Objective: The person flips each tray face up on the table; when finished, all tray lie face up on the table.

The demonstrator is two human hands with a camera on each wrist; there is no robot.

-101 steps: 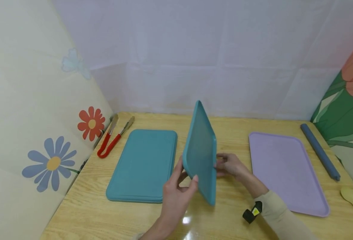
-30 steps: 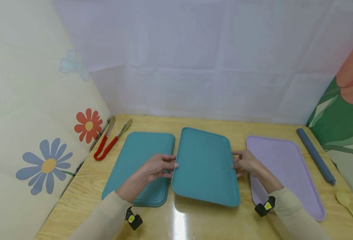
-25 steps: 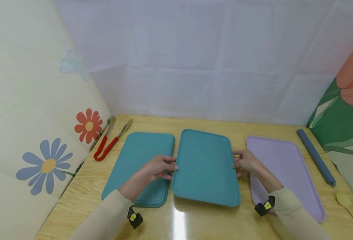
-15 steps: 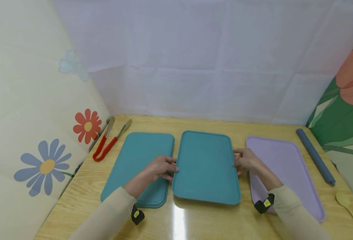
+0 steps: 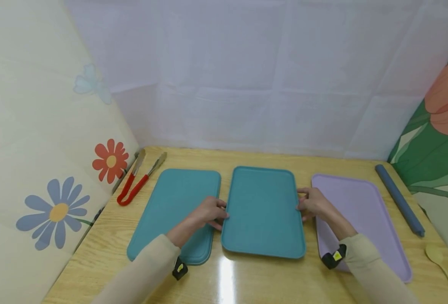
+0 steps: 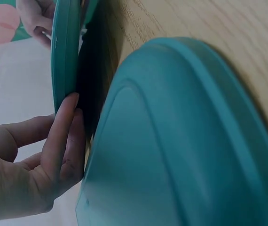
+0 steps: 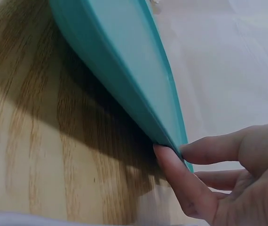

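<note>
A teal rectangular tray [image 5: 263, 211] with a raised rim faces up at the middle of the table. My left hand [image 5: 210, 212] pinches its left edge, and in the left wrist view its fingertips [image 6: 69, 101] touch the rim. At the opposite edge my right hand [image 5: 312, 203] grips the rim between thumb and fingers [image 7: 214, 149]. Both wrist views show a shadowed gap between part of the tray and the wood. Partly under my left forearm lies a second teal rectangular piece [image 5: 186, 190], its stepped border upward, like an overturned tray.
A lilac tray [image 5: 349, 202] lies right of the held one, partly behind my right arm. Beyond it are a dark blue rod [image 5: 399, 199] and a yellow spoon [image 5: 435, 254]. Red-handled tongs [image 5: 137, 181] lie at the back left. Fabric walls [image 5: 224, 76] border the table.
The teal tray, earlier held on edge, has turned face up and come down nearly level. My left hand has moved from its near corner to its left edge; recently the tray straightened slightly.
</note>
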